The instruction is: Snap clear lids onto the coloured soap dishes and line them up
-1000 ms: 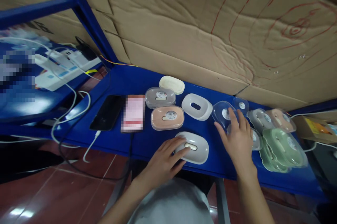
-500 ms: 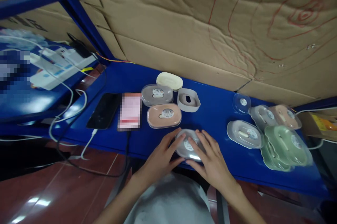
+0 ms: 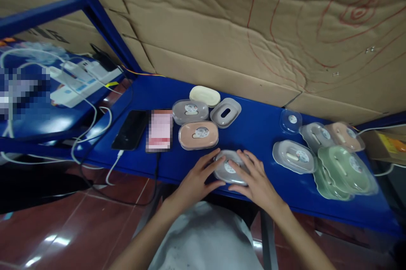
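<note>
A small grey soap box (image 3: 234,177) with a clear lid and a round label lies near the front edge of the blue table. My left hand (image 3: 199,177) curves round its left side, fingertips on the lid and thumb at the near rim. From the right, my right hand (image 3: 256,179) grips it the same way, with fingers across the top. Just beyond are a pink lidded soap box (image 3: 198,135), a grey lidded one (image 3: 190,111), an unlidded grey piece with an oval slot (image 3: 226,113) and a cream oval piece (image 3: 204,96).
Several grey, pink and green lidded dishes (image 3: 347,170) cluster at the right, beside a clear lid (image 3: 291,121). Left of the boxes lie a black phone (image 3: 129,130) and a lit-screen phone (image 3: 159,131) with cables. A cardboard wall (image 3: 203,28) stands behind the table.
The view has shifted slightly. The unlidded grey piece at the back now sits at a different tilt. Both hands stay round the grey soap box, with little movement.
</note>
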The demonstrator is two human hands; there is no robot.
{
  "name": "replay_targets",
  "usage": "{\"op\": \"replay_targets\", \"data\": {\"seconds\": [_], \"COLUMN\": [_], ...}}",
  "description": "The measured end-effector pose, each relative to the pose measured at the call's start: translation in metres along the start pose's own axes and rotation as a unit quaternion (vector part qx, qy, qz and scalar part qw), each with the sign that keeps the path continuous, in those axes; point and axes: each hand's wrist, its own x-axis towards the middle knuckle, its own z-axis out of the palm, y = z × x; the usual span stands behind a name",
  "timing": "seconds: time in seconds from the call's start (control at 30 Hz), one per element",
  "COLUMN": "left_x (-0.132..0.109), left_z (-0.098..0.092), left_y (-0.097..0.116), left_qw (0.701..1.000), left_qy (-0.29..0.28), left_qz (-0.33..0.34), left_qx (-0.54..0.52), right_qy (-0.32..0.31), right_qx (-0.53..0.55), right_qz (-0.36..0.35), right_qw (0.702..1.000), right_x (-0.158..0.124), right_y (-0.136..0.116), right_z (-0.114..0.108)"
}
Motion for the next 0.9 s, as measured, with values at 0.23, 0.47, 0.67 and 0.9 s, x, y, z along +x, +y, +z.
{"op": "replay_targets", "data": {"seconds": [0.23, 0.47, 0.67, 0.9], "left_x": [0.006, 0.002, 0.013, 0.105], "left_z": [-0.005, -0.005, -0.017, -0.028], "left_y": [0.002, 0.001, 0.016, 0.047], "left_qw": [0.999, 0.998, 0.998, 0.973], "left_qy": [-0.025, -0.05, -0.063, 0.057], "left_qz": [-0.025, -0.011, 0.005, 0.024], "left_qx": [-0.02, -0.024, 0.026, 0.222], "right_qy": [0.032, 0.033, 0.034, 0.064], "right_qx": [0.005, -0.05, -0.091, -0.206], "right_qz": [-0.018, -0.026, 0.006, 0.165], "right_qw": [0.999, 0.998, 0.995, 0.962], "right_x": [-0.002, -0.011, -0.01, 0.034], "right_y": [0.005, -0.009, -0.009, 0.049], "right_z": [-0.001, 0.0, -0.004, -0.042]}}
